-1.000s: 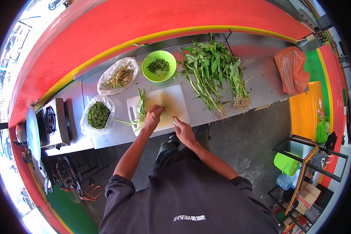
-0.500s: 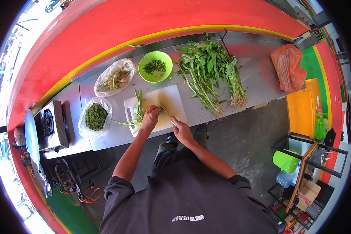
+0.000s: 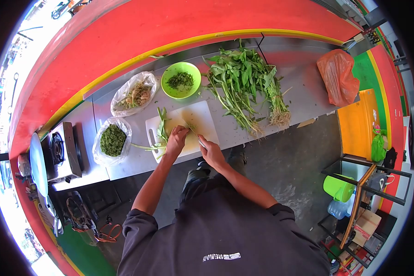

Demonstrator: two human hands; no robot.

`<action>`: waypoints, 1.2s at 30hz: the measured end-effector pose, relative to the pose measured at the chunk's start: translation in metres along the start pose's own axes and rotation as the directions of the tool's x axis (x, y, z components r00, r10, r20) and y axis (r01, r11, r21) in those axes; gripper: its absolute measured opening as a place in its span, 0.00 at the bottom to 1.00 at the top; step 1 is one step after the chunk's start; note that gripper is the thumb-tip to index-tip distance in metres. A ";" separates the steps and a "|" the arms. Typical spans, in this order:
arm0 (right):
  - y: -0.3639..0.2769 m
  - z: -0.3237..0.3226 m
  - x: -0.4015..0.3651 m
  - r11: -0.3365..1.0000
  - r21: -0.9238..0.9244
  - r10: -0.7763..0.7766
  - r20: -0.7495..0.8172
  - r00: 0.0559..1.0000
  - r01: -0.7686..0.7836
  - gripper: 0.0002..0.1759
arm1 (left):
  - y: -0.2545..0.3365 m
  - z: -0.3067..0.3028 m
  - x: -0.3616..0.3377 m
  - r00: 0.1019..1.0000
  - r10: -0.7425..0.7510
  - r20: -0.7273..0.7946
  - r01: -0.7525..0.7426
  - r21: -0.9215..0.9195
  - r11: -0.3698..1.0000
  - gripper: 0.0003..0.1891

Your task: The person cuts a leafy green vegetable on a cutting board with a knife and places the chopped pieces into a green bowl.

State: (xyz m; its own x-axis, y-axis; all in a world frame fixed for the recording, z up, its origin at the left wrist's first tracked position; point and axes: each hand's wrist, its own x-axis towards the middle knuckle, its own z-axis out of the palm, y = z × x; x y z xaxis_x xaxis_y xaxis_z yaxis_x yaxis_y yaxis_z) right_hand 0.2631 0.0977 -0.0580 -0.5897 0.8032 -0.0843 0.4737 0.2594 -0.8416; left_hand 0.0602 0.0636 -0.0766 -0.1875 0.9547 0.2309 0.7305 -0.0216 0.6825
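My right hand (image 3: 210, 151) is closed around the handle of a knife (image 3: 194, 131), its blade angled over a white cutting board (image 3: 202, 110). Just left of the blade, the fingers of my left hand (image 3: 176, 138) are bent and pressed onto green vegetable stalks, whose held ends are mostly hidden under them. Leafy stalks (image 3: 162, 126) stick out left of that hand across the board's handle end. Small cut green bits (image 3: 192, 125) lie beside the blade. Behind the board stands a lime-green bowl (image 3: 181, 93) with chopped greens inside.
A bag of chopped greens (image 3: 113, 140) and a bag of rooty trimmings (image 3: 138, 96) sit left of the board. Whole leafy greens with roots (image 3: 244, 87) lie to the right, then an orange plastic bag (image 3: 338, 76). A gas stove (image 3: 64, 149) stands far left.
The knife and both hands have shifted only slightly, with the blade now closer to my left fingertips. The rest of the scene moves a little with the camera.
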 end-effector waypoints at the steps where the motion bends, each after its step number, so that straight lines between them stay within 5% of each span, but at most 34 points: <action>1: 0.000 0.001 0.003 1.000 -0.010 -0.011 0.002 1.000 0.011 0.25 | 0.000 0.001 0.001 1.000 0.005 -0.001 -0.005 0.002 1.000 0.09; 36: 0.007 -0.001 -0.002 0.998 -0.056 -0.016 0.007 1.000 0.017 0.24 | -0.001 -0.001 -0.001 0.996 0.050 0.070 -0.055 0.078 0.995 0.15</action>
State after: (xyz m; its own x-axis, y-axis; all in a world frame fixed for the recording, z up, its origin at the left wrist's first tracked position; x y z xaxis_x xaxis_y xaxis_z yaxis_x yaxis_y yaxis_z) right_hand 0.2680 0.0979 -0.0629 -0.6018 0.7952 -0.0743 0.5001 0.3026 -0.8114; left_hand 0.0594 0.0626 -0.0768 -0.1043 0.9709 0.2157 0.7888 -0.0513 0.6125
